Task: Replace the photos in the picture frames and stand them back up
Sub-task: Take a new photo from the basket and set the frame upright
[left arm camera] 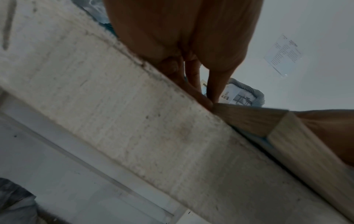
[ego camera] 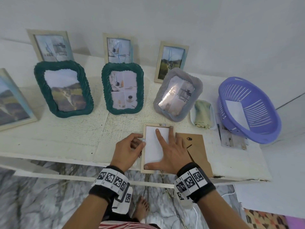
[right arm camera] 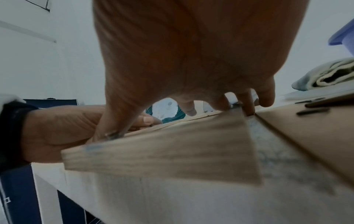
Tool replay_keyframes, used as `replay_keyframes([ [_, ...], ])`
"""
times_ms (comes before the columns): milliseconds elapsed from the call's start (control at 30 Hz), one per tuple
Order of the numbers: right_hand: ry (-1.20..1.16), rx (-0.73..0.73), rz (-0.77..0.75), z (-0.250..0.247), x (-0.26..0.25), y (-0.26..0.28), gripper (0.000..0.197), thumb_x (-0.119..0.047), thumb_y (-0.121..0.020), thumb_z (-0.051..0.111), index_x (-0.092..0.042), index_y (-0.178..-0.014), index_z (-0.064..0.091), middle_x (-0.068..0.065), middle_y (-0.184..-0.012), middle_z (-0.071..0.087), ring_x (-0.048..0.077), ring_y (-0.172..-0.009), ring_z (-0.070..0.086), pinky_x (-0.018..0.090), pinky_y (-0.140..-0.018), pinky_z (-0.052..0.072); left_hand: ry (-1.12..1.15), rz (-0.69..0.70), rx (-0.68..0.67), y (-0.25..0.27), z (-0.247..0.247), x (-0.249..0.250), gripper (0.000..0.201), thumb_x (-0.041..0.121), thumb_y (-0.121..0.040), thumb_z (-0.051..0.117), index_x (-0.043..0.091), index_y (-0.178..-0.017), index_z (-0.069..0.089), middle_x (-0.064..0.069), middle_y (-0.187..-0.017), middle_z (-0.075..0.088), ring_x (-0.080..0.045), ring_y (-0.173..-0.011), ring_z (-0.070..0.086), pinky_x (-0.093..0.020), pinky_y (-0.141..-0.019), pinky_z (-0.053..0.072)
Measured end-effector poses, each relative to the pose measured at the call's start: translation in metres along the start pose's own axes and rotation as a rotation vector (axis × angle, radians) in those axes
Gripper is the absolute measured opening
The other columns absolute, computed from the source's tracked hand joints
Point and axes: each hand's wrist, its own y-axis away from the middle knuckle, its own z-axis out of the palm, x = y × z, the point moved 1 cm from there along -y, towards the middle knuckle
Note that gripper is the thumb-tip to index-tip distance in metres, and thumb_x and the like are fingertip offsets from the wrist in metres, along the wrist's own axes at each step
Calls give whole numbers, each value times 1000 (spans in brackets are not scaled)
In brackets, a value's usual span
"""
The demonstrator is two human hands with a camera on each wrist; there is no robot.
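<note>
A light wooden frame [ego camera: 143, 156] lies face down at the table's front edge, with a white sheet [ego camera: 152, 151] laid in its opening. My right hand [ego camera: 162, 144] lies spread flat on that sheet, index finger pointing away and thumb near the frame's lower corner. My left hand [ego camera: 138, 142] is curled at the frame's left rail and pinches it at a small metal tab. The brown backing board [ego camera: 196, 146] lies just to the right, partly under my right hand. The wrist views show the frame [left arm camera: 249, 119] [right arm camera: 162, 154] close up, overhanging the table edge, with the right hand [right arm camera: 191, 60] above it.
Two green woven frames [ego camera: 63, 89] [ego camera: 123, 87] and a grey one [ego camera: 177, 94] stand behind, with wooden frames [ego camera: 170, 61] along the wall. A purple basket [ego camera: 247, 109], a folded cloth [ego camera: 203, 114] and loose photos [ego camera: 232, 139] sit at the right.
</note>
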Motion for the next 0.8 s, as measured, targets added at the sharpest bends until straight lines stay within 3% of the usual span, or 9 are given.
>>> replay_keyframes([
  [233, -56, -7, 16, -5, -5, 1, 135, -92, -52, 54, -34, -149, -19, 19, -159, -10, 44, -141, 10, 53, -115, 12, 6, -3, -35, -1, -2, 0, 20, 16, -85, 73, 23, -103, 68, 8, -76, 67, -6, -70, 63, -38, -67, 60],
  [367, -106, 20, 42, -6, -4, 5, 131, -87, -57, 57, -32, -150, -15, 13, -160, -2, 42, -142, 13, 51, -116, 16, -8, 12, -36, -1, -2, -1, 21, 16, -86, 72, 24, -105, 67, 6, -79, 67, -7, -72, 63, -38, -67, 60],
  [500, -181, 22, 53, -7, -3, 14, 119, -82, -65, 57, -35, -151, -11, 6, -162, -5, 38, -146, 5, 49, -119, 13, 1, 11, -35, -2, -1, 0, 21, 15, -86, 73, 22, -105, 67, 5, -77, 67, -6, -67, 63, -38, -63, 60],
  [600, -205, 115, 70, -12, -6, 19, 116, -80, -66, 58, -36, -151, -8, 7, -162, -2, 34, -146, 11, 46, -117, 17, 7, -3, -45, -2, -3, 1, 19, 17, -87, 72, 22, -105, 68, 5, -80, 67, -6, -67, 63, -39, -64, 60],
  [733, -326, 259, 80, -14, -10, 36, 111, -73, -70, 63, -34, -152, -1, 6, -161, 5, 28, -143, 15, 40, -113, 25, -101, 106, -9, 3, -9, 17, 17, 35, -93, 60, 26, -106, 66, 10, -99, 64, 0, -85, 60, -26, -73, 54],
  [800, -378, 304, 64, -12, -16, 44, 111, -71, -69, 64, -36, -152, -1, 4, -161, 5, 26, -142, 16, 40, -111, 29, 7, 111, -108, 9, -11, 35, 22, 42, -90, 61, 30, -108, 65, 14, -101, 67, 1, -90, 61, -21, -72, 52],
])
